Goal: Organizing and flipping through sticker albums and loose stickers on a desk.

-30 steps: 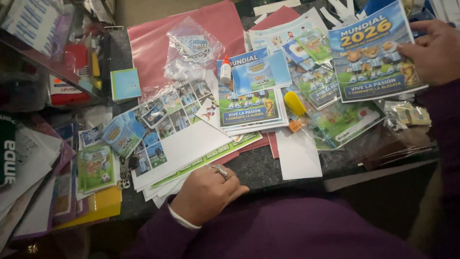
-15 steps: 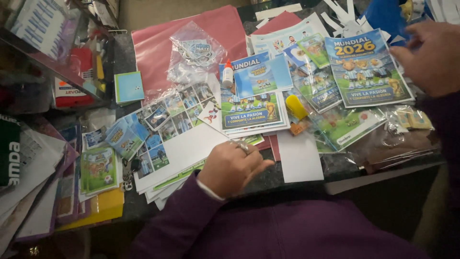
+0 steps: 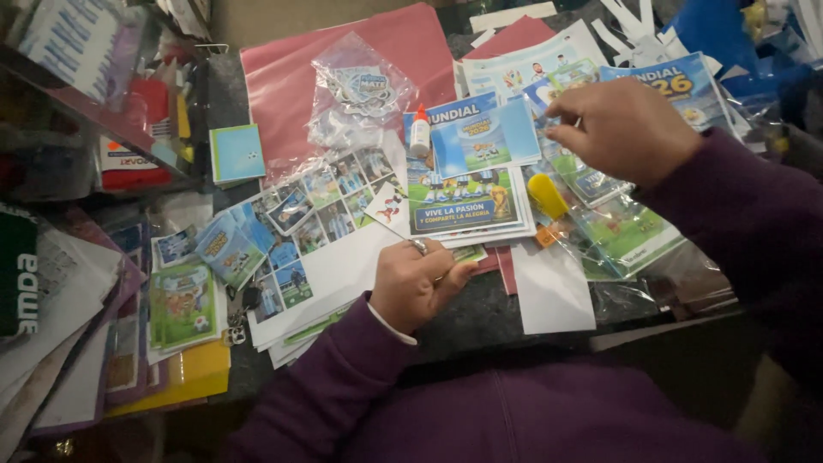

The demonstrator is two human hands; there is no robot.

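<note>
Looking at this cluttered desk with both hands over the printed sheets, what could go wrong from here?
1. The right hand reaches across above the small white glue bottle with a red cap, standing upright among the papers; a sleeve could topple it.
2. The left hand presses on the overlapping stack of white printed card sheets at the desk edge; loose sheets might slide off.

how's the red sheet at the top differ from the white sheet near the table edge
The red sheet is much larger than the white sheet. The red sheet lies at the far side with a clear bag of cutouts resting on it; the white sheet lies at the near edge with nothing on top, its upper end tucked under printed packets. The red sheet is wide; the white sheet is a narrow upright strip. Both lie flat and look blank.
</note>
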